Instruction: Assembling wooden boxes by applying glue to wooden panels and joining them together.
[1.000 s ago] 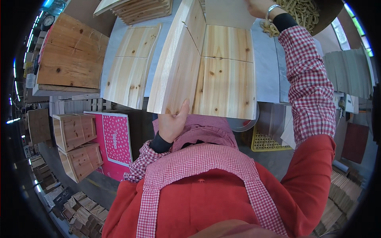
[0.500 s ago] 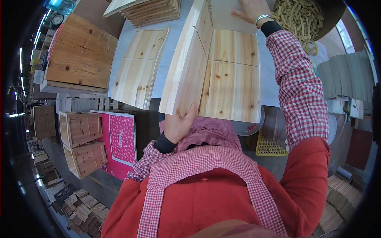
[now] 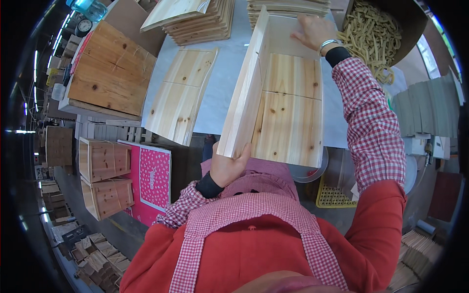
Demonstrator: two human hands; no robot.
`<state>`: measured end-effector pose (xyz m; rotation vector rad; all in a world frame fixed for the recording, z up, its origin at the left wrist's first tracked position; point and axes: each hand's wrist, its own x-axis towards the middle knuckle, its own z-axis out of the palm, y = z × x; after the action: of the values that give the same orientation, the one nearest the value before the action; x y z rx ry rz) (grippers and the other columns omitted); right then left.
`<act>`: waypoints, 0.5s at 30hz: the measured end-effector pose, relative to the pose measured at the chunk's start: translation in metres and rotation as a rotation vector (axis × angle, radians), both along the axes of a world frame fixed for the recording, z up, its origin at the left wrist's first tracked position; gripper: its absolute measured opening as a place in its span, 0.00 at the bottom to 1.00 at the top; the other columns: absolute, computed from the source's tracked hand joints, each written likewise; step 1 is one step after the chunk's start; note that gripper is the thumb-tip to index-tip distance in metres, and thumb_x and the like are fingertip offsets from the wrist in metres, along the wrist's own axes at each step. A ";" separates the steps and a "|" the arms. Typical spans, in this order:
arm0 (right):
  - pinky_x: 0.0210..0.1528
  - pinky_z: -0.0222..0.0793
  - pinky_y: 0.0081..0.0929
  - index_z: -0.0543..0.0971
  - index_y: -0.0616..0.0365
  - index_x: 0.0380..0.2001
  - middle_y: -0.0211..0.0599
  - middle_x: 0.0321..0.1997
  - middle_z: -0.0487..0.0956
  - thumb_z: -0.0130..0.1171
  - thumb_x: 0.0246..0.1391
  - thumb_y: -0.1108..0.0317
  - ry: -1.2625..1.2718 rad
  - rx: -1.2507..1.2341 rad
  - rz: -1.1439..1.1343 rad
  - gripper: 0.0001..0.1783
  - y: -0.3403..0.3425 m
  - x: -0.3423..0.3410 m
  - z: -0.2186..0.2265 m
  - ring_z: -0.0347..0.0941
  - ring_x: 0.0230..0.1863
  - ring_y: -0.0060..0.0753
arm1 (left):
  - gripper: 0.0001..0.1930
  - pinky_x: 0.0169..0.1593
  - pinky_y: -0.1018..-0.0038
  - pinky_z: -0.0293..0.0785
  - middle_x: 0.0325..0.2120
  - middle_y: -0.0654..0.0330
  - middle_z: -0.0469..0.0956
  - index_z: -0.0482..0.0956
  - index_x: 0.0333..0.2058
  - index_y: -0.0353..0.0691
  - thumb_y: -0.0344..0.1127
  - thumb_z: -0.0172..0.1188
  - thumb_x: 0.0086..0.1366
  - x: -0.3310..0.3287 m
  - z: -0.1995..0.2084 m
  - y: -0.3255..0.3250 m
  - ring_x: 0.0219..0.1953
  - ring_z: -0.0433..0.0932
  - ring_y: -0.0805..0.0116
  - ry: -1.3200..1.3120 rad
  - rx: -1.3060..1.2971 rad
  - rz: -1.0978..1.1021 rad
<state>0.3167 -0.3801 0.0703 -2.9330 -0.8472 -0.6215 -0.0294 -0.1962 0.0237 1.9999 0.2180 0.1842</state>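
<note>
A partly assembled pine box (image 3: 288,129) lies at the table's near edge, with a long side board standing on its left and a pale end board (image 3: 287,36) across its far end. My left hand (image 3: 229,166) grips the near lower corner of the side board, thumb on the inner face and fingers underneath. At the far right corner, my right hand (image 3: 315,33) is closed over the top of the end board, its thumb toward the inside. A thin dark line crosses the bottom board and runs up the side board.
A flat pine board (image 3: 181,93) lies left of the box. Stacked boards (image 3: 207,22) stand behind it, others (image 3: 288,7) at the far end. A bin of pale strips (image 3: 373,36) is at the far right, a large wooden box (image 3: 115,71) at the left.
The box's side board now appears steeper and narrower. My right hand has curled over the end board. The whole view has shifted, bringing the far stack into sight.
</note>
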 end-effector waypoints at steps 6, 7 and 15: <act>0.53 0.67 0.47 0.70 0.62 0.52 0.55 0.47 0.77 0.64 0.44 0.46 -0.255 0.224 0.198 0.38 -0.092 0.049 -0.113 0.73 0.50 0.53 | 0.20 0.46 0.71 0.74 0.44 0.53 0.77 0.72 0.48 0.28 0.28 0.64 0.58 0.009 -0.025 0.009 0.42 0.77 0.68 0.041 0.051 0.011; 0.59 0.61 0.47 0.61 0.62 0.60 0.57 0.58 0.68 0.65 0.44 0.47 0.310 0.026 -0.041 0.46 -0.043 0.007 -0.037 0.66 0.58 0.55 | 0.20 0.45 0.71 0.74 0.44 0.53 0.77 0.72 0.48 0.27 0.28 0.64 0.58 0.002 -0.016 0.009 0.41 0.77 0.68 0.085 0.093 0.071; 0.45 0.66 0.44 0.75 0.60 0.38 0.48 0.35 0.76 0.57 0.46 0.71 -0.670 0.742 -0.036 0.13 -0.136 -0.209 -0.017 0.72 0.42 0.54 | 0.16 0.51 0.71 0.72 0.41 0.52 0.79 0.73 0.48 0.25 0.23 0.59 0.61 -0.029 -0.028 0.011 0.44 0.77 0.66 -0.014 -0.187 0.078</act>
<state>0.1076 -0.5162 0.0528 -2.0685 -0.4224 -1.5589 -0.0583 -0.1850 -0.0045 1.8053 0.2936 0.2194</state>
